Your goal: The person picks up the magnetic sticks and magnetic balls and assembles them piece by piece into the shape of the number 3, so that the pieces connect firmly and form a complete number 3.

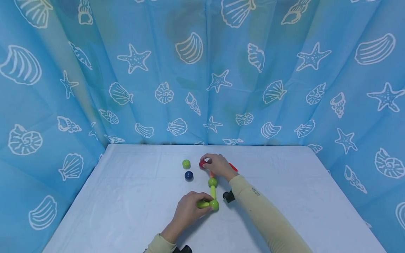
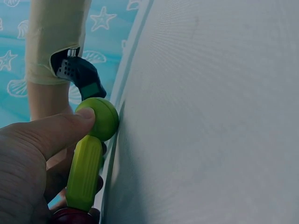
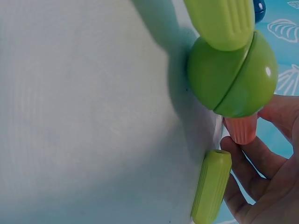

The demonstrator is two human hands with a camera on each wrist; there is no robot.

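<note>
Green balls and rods form a joined piece on the table. My left hand [image 1: 190, 209] holds its near end, around a yellow-green rod [image 1: 203, 204], with the thumb on a green ball [image 2: 105, 119]. A dark red ball [image 2: 72, 216] sits at that rod's other end in the left wrist view. From the near ball another yellow-green rod [image 1: 213, 192] runs to a second green ball [image 1: 212, 182]. Beyond it an orange-red rod [image 3: 242, 128] sticks out. My right hand [image 1: 219, 166] pinches a red ball [image 1: 202, 164] at this rod's far end.
A loose green ball [image 1: 186, 164] and a dark blue ball [image 1: 188, 175] lie left of my right hand. Behind that hand a red piece [image 1: 233, 167] shows partly. A separate yellow-green rod [image 3: 211, 186] lies near its fingers. A shell-patterned curtain [image 1: 196, 88] surrounds the white table [image 1: 133, 196].
</note>
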